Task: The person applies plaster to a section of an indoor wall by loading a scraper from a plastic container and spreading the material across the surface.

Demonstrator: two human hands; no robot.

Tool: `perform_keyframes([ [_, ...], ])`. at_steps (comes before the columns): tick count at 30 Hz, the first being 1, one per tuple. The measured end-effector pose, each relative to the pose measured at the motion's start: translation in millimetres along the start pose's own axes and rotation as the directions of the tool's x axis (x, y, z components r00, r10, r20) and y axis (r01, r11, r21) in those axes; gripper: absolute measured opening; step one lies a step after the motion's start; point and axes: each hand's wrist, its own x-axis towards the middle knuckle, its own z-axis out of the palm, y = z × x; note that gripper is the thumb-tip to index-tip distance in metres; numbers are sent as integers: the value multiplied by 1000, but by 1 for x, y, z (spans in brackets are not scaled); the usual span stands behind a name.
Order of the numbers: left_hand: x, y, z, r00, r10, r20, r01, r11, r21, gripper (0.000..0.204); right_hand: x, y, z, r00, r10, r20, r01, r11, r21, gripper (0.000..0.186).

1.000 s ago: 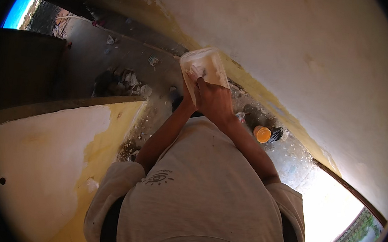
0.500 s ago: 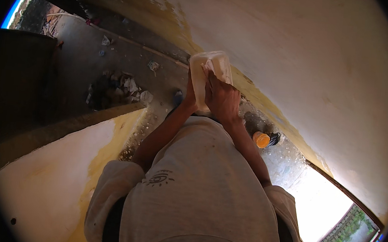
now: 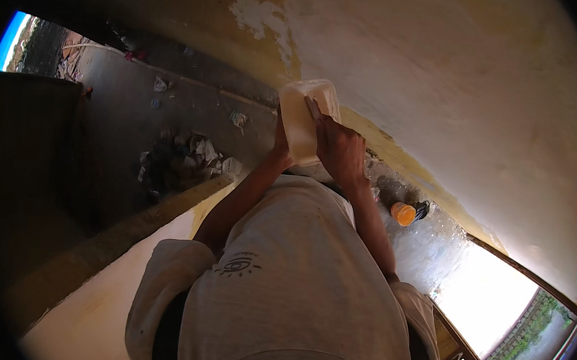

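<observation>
Left hand (image 3: 282, 138) grasps the plastic tub (image 3: 296, 127) — right hand (image 3: 341, 147) clutches a slim tool (image 3: 313, 107). Wall (image 3: 460, 106) mostly pale, low strip (image 3: 391, 146) yet yellow.

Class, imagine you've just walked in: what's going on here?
The person's left hand supports a pale rectangular tub at its left side. The right hand holds a slim tool over its opening; the tool's exact kind is unclear. On the floor to the right, near the patchy wall, is a round orange container.
</observation>
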Motion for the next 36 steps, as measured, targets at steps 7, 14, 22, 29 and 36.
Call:
perform_keyframes([
  [7,-2,33,16,999,-33,-34,35,996,79,63,12,-16,19,986,124,107,-123,992,-17,13],
  [14,3,56,17,985,-62,164,70,997,-43,66,16,-22,26,946,317,-74,-299,936,188,18],
  [22,2,83,9,976,-43,212,60,995,-74,66,14,-30,45,695,607,384,-515,49,856,24],
  [29,4,99,-39,988,110,112,-102,992,-69,64,53,-32,64,632,419,652,-353,-594,723,14],
  [36,-23,109,-59,923,363,129,-373,925,71,61,125,21,134,647,310,696,-159,-839,521,19],
])
